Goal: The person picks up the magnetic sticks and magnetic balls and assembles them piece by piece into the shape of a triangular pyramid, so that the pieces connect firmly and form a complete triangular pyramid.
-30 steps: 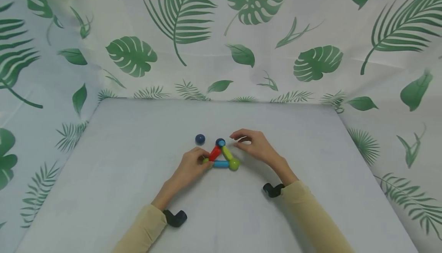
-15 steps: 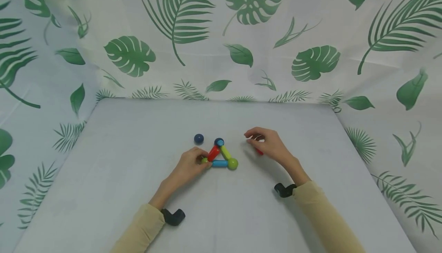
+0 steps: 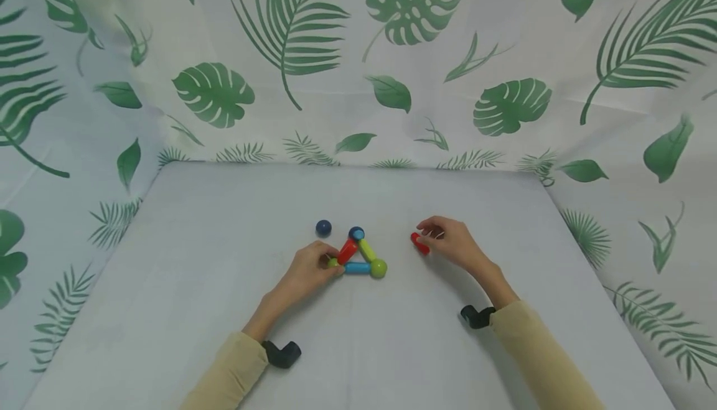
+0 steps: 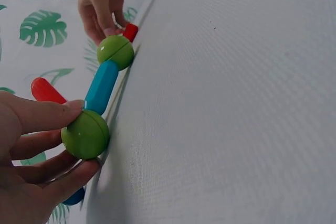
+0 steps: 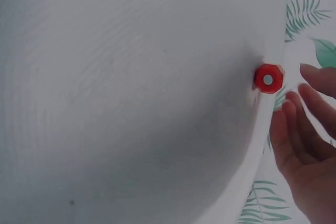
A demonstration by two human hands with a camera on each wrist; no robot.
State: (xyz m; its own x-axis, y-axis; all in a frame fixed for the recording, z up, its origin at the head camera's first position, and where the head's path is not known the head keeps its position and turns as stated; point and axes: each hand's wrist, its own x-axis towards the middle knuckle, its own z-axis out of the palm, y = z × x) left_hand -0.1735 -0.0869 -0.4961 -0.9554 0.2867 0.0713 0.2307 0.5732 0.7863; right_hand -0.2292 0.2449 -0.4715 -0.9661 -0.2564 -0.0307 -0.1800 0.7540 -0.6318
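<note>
A triangle of magnetic rods and balls lies mid-table. It has a red rod, a lime rod and a light-blue rod. My left hand pinches the green ball at its left corner between thumb and fingers. Another green ball forms the right corner, and a dark blue ball with a light-blue spot tops it. Right of the triangle lies a separate red rod, its round silvery end facing the right wrist camera. Beside that rod is my right hand, thumb and fingertips apart.
A loose dark blue ball sits behind the triangle, to the left of its top. The white table meets a leaf-printed cloth at the back and sides. Both wrists carry black camera mounts.
My right hand has moved right, away from the triangle, to the separate red rod, which its fingers first covered and which now shows. My left hand stays at the green ball.
</note>
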